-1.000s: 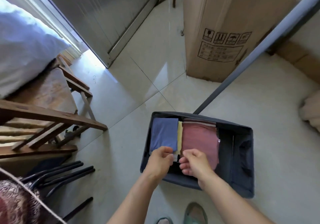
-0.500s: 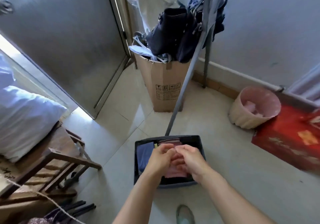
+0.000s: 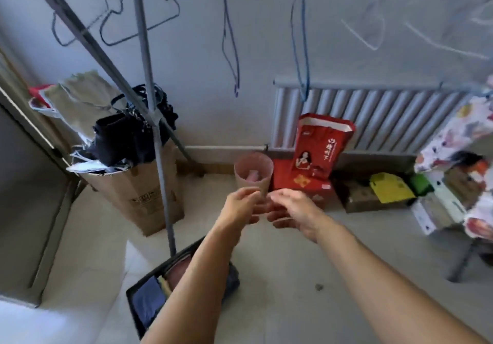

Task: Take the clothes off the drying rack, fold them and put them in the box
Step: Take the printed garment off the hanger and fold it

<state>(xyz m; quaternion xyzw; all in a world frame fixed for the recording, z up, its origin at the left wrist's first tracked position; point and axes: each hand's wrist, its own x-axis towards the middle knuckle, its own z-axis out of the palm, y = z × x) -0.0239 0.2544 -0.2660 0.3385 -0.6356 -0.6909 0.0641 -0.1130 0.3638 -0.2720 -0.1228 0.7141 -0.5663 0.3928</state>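
Up now from the box (image 3: pixel 138 293), which a second ago filled the view with both hands tucked down among the folded pieces. Left hand (image 3: pixel 240 205) and right hand (image 3: pixel 290 210) raised in front at mid-height, close together, fingers loosely bent and holding nothing. Box left on the floor below the left forearm, at the foot of the rack (image 3: pixel 152 119); blue, yellow and reddish folds inside, standing side by side. Overhead, bare hangers (image 3: pixel 138 21) only, dark wire and blue. At the far right edge, a floral cloth (image 3: pixel 477 141) hanging, blurred; probably the next piece, though hard to tell whether on the rack proper. Last fold evidently stowed, so the cycle starts again: likely a reach right for that cloth. Box with spare room on its right side, partly hidden by the arm.
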